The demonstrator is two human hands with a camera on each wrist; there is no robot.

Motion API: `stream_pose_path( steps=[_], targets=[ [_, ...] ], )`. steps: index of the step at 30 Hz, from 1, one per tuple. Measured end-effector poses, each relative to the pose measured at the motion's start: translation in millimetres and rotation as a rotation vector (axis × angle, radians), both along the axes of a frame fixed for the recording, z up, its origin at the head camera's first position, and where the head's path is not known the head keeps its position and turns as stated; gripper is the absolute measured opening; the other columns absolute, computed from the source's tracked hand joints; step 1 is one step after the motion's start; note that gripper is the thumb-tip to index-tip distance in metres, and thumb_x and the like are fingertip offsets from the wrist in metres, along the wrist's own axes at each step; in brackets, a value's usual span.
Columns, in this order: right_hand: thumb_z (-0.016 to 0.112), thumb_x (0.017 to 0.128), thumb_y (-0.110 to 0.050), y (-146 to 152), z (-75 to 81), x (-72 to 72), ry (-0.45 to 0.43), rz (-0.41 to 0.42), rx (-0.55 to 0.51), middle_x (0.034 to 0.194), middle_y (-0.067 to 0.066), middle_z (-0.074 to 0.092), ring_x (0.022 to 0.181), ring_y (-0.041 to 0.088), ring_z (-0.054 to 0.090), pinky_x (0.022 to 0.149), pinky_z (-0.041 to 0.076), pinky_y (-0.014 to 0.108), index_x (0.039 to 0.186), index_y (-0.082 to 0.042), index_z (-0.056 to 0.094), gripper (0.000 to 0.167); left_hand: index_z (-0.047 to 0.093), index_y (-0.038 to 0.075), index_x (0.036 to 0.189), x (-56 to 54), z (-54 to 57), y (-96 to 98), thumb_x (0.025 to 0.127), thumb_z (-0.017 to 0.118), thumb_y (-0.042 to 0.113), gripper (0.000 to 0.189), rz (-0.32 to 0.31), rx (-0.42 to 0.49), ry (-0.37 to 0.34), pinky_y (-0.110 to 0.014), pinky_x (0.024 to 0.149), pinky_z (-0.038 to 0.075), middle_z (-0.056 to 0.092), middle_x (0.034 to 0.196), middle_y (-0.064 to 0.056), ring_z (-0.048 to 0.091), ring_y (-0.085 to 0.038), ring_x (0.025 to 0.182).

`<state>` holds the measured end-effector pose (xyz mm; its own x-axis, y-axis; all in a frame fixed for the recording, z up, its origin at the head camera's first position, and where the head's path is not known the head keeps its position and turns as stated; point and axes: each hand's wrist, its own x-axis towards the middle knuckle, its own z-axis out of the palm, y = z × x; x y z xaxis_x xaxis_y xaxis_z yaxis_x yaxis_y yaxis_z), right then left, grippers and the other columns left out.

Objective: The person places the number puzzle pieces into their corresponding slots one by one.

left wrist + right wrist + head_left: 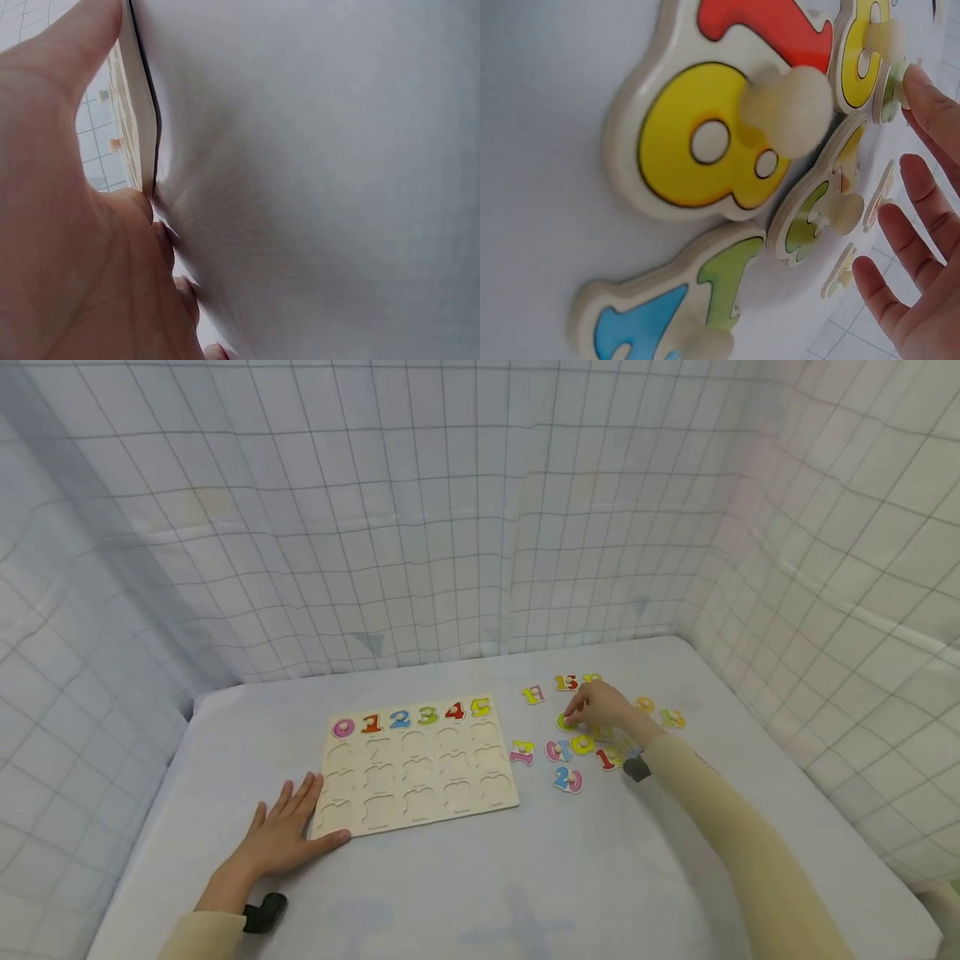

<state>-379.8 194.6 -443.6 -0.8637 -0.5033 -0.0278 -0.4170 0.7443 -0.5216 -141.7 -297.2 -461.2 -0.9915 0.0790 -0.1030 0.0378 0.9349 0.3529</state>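
A wooden number puzzle board point(416, 768) lies on the table, its top row filled with 0 to 5 and the lower slots bare. My left hand point(281, 839) rests at its lower left corner, fingers spread along the side and thumb on the front edge. In the left wrist view the left hand point(82, 255) touches the board's edge point(142, 127). Among the loose pieces at right, my right hand point(603, 706) pinches the knob of a green number piece point(564, 722). Its digit is hidden by the fingers; the piece point(887, 97) appears edge-on in the right wrist view.
Around the right hand lie several knobbed number pieces, among them a red and yellow 18 point(690, 142), a blue and pink 20 point(567, 780), a 15 point(566, 682) and a yellow piece point(582, 744). Grid-patterned curtains point(450, 527) hang behind and beside the table.
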Motion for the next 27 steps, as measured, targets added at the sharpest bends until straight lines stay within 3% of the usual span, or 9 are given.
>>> stream_pose_path(
  steps=[9, 14, 21, 27],
  targets=[
    [0.077, 0.081, -0.026, 5.1, -7.1, -3.1, -0.034, -0.039, 0.020, 0.091, -0.001, 0.063, 0.088, 0.021, 0.051, 0.080, 0.042, 0.037, 0.085, -0.015, 0.076, 0.011, 0.013, -0.001, 0.151, -1.1, 4.9, 5.1, 0.080, 0.058, 0.068, 0.109, -0.005, 0.019, -0.008, -0.069, 0.101, -0.005, 0.011, 0.155, -0.023, 0.001, -0.046, 0.139],
    [0.077, 0.081, -0.022, -8.0, -2.1, 2.8, 0.065, -0.010, 0.010, 0.089, 0.000, 0.064, 0.091, 0.025, 0.052, 0.082, 0.042, 0.040, 0.081, -0.014, 0.076, 0.009, 0.013, -0.001, 0.151, -0.8, 5.1, 3.8, 0.080, 0.059, 0.067, 0.108, -0.007, 0.008, 0.000, -0.069, 0.101, -0.004, 0.012, 0.154, -0.023, 0.002, -0.046, 0.139],
    [0.078, 0.079, -0.027, -71.0, 13.7, 10.2, 0.276, 0.118, 0.056, 0.081, -0.001, 0.059, 0.080, 0.020, 0.048, 0.068, 0.040, 0.034, 0.083, -0.012, 0.077, 0.015, 0.014, -0.001, 0.151, 3.8, 4.9, 1.4, 0.080, 0.060, 0.066, 0.108, 0.000, 0.008, -0.004, -0.069, 0.101, -0.003, 0.012, 0.154, -0.023, 0.002, -0.046, 0.139],
    [0.078, 0.079, -0.033, -142.7, 27.0, 18.5, 0.376, 0.198, 0.102, 0.082, -0.004, 0.058, 0.081, 0.016, 0.049, 0.067, 0.041, 0.032, 0.086, -0.018, 0.078, 0.016, 0.014, -0.001, 0.151, 3.9, 6.2, 0.9, 0.080, 0.059, 0.066, 0.107, -0.002, 0.000, 0.002, -0.069, 0.102, -0.002, 0.012, 0.155, -0.022, 0.003, -0.046, 0.139]
  ],
)
